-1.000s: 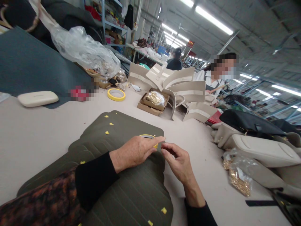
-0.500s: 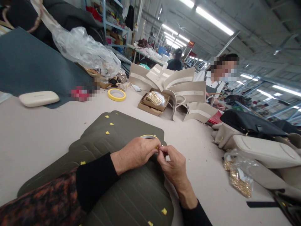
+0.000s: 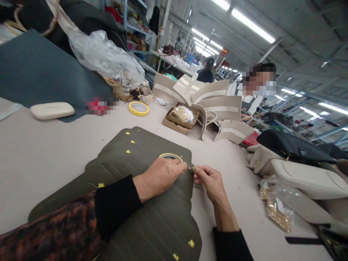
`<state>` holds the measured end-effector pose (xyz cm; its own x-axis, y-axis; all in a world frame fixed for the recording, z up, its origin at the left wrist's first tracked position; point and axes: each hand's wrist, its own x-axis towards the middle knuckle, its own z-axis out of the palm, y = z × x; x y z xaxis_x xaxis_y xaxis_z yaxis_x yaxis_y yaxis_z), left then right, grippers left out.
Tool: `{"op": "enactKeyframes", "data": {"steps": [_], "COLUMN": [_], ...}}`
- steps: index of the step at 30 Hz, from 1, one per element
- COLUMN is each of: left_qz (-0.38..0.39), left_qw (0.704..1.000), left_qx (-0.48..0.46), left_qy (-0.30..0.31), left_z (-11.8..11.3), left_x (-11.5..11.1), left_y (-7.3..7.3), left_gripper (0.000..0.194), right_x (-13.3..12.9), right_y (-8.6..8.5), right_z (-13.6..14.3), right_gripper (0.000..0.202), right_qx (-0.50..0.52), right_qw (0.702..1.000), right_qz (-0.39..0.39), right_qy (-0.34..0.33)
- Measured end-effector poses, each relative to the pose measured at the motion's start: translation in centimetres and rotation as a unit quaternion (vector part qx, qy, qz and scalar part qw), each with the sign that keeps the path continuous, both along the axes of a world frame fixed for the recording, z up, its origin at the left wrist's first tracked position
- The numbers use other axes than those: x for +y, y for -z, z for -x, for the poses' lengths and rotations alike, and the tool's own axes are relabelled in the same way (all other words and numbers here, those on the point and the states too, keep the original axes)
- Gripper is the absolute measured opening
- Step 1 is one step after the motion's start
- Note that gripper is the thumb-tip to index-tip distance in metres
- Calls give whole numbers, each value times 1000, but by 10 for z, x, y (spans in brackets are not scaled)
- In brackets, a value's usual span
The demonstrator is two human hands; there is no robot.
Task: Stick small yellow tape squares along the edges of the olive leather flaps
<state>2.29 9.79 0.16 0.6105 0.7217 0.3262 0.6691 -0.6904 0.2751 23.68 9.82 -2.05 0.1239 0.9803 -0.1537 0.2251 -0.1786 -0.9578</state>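
My left hand (image 3: 160,177) is closed on a roll of yellow tape (image 3: 170,156), whose far rim shows above my fingers. It rests over a stack of dark olive panels (image 3: 152,214) with wavy, overlapping edges. Close by on the right, my right hand (image 3: 208,178) pinches a small piece of yellow tape (image 3: 194,169) between thumb and fingertips, at the stack's right edge. Bits of yellow tape (image 3: 128,151) stick to the panels in several spots, among them one near the lower right (image 3: 191,243).
A second yellow tape roll (image 3: 139,108) lies beyond the stack. Behind are a cardboard box (image 3: 181,117) with gold chain and standing beige panels (image 3: 221,107). Pale bags (image 3: 308,175) and bagged gold hardware (image 3: 278,212) lie right. A cream case (image 3: 52,110) sits left. A co-worker (image 3: 251,90) is across the table.
My hands, together at the tape roll before, are now apart. The right one has moved a little right with a small tape piece; the left stays at the roll. The view has shifted slightly.
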Motion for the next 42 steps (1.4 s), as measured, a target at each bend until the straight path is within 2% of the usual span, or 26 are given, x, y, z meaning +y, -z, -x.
{"op": "enactKeyframes", "data": {"steps": [3,6,12,15,17,20,24,26,31,36,39,42], "left_qz": [21,39,52,37,26,12,10,12,41,56,66,66], "left_qw": [998,996,995,996,996,997,997,997,998,998,997,996], "left_qx": [64,84,85,81,78,75,78,74,44,-1,-24,-46], "left_qy": [7,17,28,29,26,23,16,14,19,24,26,31], "left_z": [0,-1,-2,-2,-1,1,2,2,2,5,7,8], "left_x": [2,2,1,2,2,2,2,3,5,9,11,13], "left_y": [1,-1,-3,1,4,8,9,8,3,5,7,6], "left_gripper": [10,11,11,11,10,9,8,8,10,8,7,7], "right_x": [0,1,8,10,8,0,-8,-8,2,4,-6,-16], "right_y": [4,7,4,3,3,4,7,9,11,1,-10,-20], "right_z": [-4,1,13,13,9,1,-3,-1,13,20,17,11], "right_gripper": [37,35,28,24,31,31,23,22,22,21,18,17], "right_qx": [-46,-123,-317,-339,-331,-324,-369,-391,-433,-462,-446,-366], "right_qw": [999,992,943,935,938,933,899,890,885,875,876,894], "right_qz": [0,-12,-94,-88,-92,-152,-213,-206,-154,-127,-115,-43], "right_qy": [-22,-33,-51,-57,-43,-25,-100,-113,-73,-70,-142,-256]}}
